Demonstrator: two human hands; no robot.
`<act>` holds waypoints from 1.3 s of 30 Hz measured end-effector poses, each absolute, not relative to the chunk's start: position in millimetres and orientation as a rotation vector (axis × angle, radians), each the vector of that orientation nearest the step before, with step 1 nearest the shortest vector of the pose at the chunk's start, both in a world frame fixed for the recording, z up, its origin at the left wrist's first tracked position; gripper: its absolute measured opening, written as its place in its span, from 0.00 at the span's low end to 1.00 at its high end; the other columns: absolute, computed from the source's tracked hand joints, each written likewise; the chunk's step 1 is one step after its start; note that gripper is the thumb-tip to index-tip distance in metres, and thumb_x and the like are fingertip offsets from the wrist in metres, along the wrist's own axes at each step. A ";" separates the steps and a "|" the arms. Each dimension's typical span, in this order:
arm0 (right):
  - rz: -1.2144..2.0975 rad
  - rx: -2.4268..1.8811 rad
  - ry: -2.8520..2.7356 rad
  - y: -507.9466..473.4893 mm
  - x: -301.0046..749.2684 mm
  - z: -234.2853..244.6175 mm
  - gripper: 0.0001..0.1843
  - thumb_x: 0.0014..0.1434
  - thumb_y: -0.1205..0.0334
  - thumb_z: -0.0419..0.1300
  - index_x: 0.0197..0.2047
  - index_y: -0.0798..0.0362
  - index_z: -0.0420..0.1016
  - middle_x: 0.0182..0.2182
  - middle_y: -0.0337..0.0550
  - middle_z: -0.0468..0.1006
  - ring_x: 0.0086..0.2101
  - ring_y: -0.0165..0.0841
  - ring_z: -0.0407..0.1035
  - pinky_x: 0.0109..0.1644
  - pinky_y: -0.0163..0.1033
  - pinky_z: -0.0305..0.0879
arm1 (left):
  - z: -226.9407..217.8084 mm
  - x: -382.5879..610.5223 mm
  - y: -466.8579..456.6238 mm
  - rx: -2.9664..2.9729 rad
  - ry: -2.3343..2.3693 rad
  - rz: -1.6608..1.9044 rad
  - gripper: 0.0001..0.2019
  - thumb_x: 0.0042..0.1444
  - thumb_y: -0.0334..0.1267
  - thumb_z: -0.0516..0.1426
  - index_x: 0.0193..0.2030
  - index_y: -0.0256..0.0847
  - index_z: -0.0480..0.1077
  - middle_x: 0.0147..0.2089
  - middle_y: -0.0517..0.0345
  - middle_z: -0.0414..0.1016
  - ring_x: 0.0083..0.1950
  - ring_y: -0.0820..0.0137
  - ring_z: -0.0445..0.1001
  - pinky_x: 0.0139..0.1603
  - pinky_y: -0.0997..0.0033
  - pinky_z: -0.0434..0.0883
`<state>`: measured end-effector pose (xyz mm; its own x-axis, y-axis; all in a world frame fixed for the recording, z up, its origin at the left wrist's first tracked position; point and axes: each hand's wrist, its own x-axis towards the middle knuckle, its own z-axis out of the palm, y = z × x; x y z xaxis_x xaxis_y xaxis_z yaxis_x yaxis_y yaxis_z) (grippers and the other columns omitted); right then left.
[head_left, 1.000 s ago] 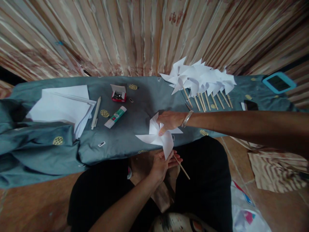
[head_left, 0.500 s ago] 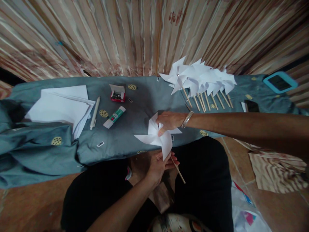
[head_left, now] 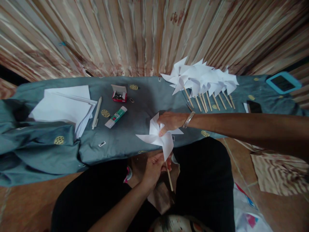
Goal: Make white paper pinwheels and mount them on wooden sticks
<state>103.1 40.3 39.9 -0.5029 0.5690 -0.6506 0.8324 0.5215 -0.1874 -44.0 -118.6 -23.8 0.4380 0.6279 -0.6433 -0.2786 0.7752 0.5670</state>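
Observation:
A white paper pinwheel (head_left: pixel 166 143) is at the front edge of the cloth-covered surface, its blades spread. My right hand (head_left: pixel 170 122) grips it near the centre, the thumb pressed on the middle of the blades and the other fingers hidden behind the paper. Below it, my left hand (head_left: pixel 154 166) is closed around the upper part of the pinwheel's wooden stick (head_left: pixel 170 177), whose lower end points down toward my lap. Whether a pin sits under my right thumb is hidden.
Several finished-looking pinwheels (head_left: pixel 200 77) lie overlapping at the back right. Leftward are a red box of small metal pieces (head_left: pixel 119 96), a glue stick (head_left: pixel 116 117), a pen (head_left: pixel 97 112) and white paper sheets (head_left: pixel 62 106). A blue-framed device (head_left: pixel 283 82) and a dark phone-like object (head_left: pixel 254 107) lie far right.
The stick has swung from slanting right to nearly upright, its lower end moving left. My left hand has shifted slightly left and down with it. My right hand keeps its hold.

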 end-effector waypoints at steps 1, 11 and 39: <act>-0.671 1.146 2.244 40.4 103.3 39.6 0.29 0.56 0.44 0.64 0.47 0.63 0.79 0.43 0.56 0.80 0.43 0.43 0.73 0.40 0.38 0.58 | -23.9 -44.8 -118.6 0.407 0.970 0.589 0.21 0.37 0.54 0.68 0.26 0.35 0.75 0.21 0.60 0.72 0.20 0.77 0.67 0.25 0.74 0.66; -0.739 1.180 2.260 38.8 103.8 42.2 0.27 0.55 0.47 0.66 0.46 0.64 0.78 0.40 0.52 0.80 0.39 0.38 0.72 0.38 0.37 0.57 | -29.4 -51.2 -121.0 0.454 1.012 0.607 0.23 0.38 0.57 0.67 0.21 0.36 0.71 0.19 0.62 0.70 0.18 0.79 0.64 0.24 0.76 0.61; -0.725 1.182 2.248 46.1 107.5 35.1 0.31 0.48 0.40 0.66 0.42 0.61 0.80 0.38 0.52 0.81 0.34 0.37 0.71 0.32 0.36 0.53 | -26.1 -65.9 -145.4 0.323 1.071 0.626 0.25 0.23 0.50 0.75 0.27 0.35 0.78 0.23 0.58 0.78 0.21 0.74 0.74 0.24 0.77 0.70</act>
<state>107.5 46.1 35.1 -0.5015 0.5836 -0.6387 0.8467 0.4826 -0.2240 -65.9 -145.4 -26.1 0.3300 0.6188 -0.7128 -0.3176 0.7839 0.5334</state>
